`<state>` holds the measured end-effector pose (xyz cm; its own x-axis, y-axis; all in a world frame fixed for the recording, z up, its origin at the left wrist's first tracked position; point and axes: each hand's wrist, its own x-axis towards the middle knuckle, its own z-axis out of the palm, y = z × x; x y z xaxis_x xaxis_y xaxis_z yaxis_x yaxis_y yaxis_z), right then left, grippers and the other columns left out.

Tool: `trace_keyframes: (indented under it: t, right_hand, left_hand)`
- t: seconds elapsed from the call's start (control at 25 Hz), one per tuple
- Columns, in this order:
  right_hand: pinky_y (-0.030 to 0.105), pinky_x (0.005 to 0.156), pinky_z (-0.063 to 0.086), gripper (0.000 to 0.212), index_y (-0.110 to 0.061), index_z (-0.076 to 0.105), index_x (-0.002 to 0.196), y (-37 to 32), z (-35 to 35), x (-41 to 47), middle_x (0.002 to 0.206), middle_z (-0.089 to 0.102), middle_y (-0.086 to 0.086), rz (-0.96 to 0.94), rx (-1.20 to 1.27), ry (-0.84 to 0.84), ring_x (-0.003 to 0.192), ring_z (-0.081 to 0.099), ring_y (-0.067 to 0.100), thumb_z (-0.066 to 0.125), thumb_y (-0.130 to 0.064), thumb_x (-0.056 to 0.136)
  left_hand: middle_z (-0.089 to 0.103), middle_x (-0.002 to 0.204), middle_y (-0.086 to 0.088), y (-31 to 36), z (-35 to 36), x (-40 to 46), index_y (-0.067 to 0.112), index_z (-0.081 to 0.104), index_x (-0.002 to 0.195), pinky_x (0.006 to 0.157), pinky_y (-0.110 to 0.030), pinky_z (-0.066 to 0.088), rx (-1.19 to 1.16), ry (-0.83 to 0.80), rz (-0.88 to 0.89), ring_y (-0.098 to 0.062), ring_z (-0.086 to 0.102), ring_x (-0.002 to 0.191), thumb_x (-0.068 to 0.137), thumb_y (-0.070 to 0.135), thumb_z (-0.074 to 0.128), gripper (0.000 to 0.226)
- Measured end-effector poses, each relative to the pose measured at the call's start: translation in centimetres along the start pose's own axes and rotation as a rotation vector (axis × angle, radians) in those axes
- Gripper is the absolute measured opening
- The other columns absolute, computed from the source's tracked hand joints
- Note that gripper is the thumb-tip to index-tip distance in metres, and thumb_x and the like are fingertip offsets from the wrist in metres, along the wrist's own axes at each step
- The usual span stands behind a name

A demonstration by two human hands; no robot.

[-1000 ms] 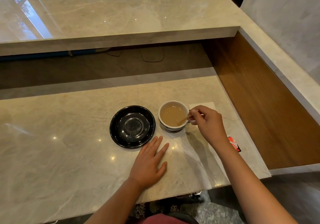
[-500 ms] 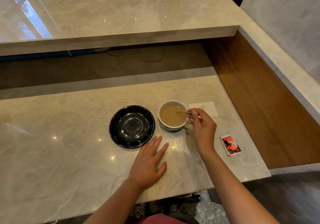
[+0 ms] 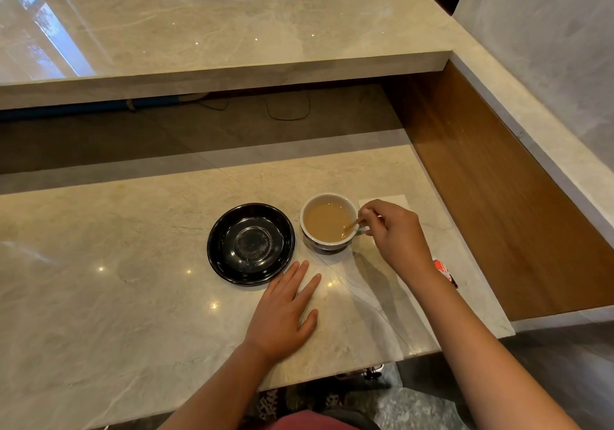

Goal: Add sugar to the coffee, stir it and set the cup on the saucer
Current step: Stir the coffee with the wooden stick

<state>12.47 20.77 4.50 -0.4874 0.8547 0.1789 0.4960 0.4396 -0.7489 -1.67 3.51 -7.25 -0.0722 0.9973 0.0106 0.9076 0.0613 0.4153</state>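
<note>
— On the stone counter [image 3: 133, 296], where is the cup [image 3: 329, 220]?
— Just right of the black saucer [image 3: 251, 243], not on it.
— And the hands?
— The right hand [image 3: 395, 236] pinches a little stick [image 3: 353, 225] dipped in the coffee. The left hand [image 3: 282, 313] lies flat, fingers spread, holding nothing.

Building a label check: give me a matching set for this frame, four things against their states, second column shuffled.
Things:
1. saucer
2. cup
3. left hand
4. right hand

States:
A. pinching a stirrer
B. flat on the counter
C. black, nothing on it
D. white, holds milky coffee

Pairs: 1-C, 2-D, 3-B, 4-A
</note>
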Motion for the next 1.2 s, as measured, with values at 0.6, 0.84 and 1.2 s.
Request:
trace_keyframes:
  t: [0.6, 0.84, 1.2]
  right_hand:
    - [0.023, 0.07, 0.059, 0.024, -0.013, 0.065, 0.079, -0.5, 5.0, -0.6, 0.081, 0.069, 0.01, 0.5, 0.697, 0.372, 0.077, 0.07, 0.018, 0.047, -0.007, 0.094]
    - [0.04, 0.069, 0.054, 0.018, -0.006, 0.066, 0.087, -0.1, 3.3, -0.5, 0.081, 0.069, 0.01, 0.144, 0.157, 0.305, 0.076, 0.064, 0.025, 0.049, -0.006, 0.093]
    - [0.044, 0.07, 0.058, 0.018, -0.005, 0.066, 0.081, -0.8, -0.7, 1.5, 0.077, 0.07, 0.014, 0.104, -0.02, -0.058, 0.069, 0.067, 0.024, 0.051, -0.008, 0.091]
  left_hand:
    - [0.008, 0.155, 0.0, 0.1, -0.1, 0.0, 0.031, 0.018, 0.145, 0.113, -0.036, 0.003, 0.017, 0.004, -0.003, -0.013, -0.004, 0.141, 0.092, 0.044, 0.038, 0.058]
    - [0.005, 0.155, 0.002, 0.0, 0.0, 0.0, 0.033, 0.014, 0.146, 0.113, -0.034, 0.001, 0.025, -0.007, -0.009, -0.011, -0.007, 0.141, 0.092, 0.046, 0.035, 0.059]
    - [0.008, 0.155, 0.0, 0.1, -0.1, 0.0, 0.032, 0.017, 0.145, 0.113, -0.034, 0.0, 0.002, 0.007, 0.0, -0.012, -0.005, 0.141, 0.092, 0.044, 0.038, 0.058]
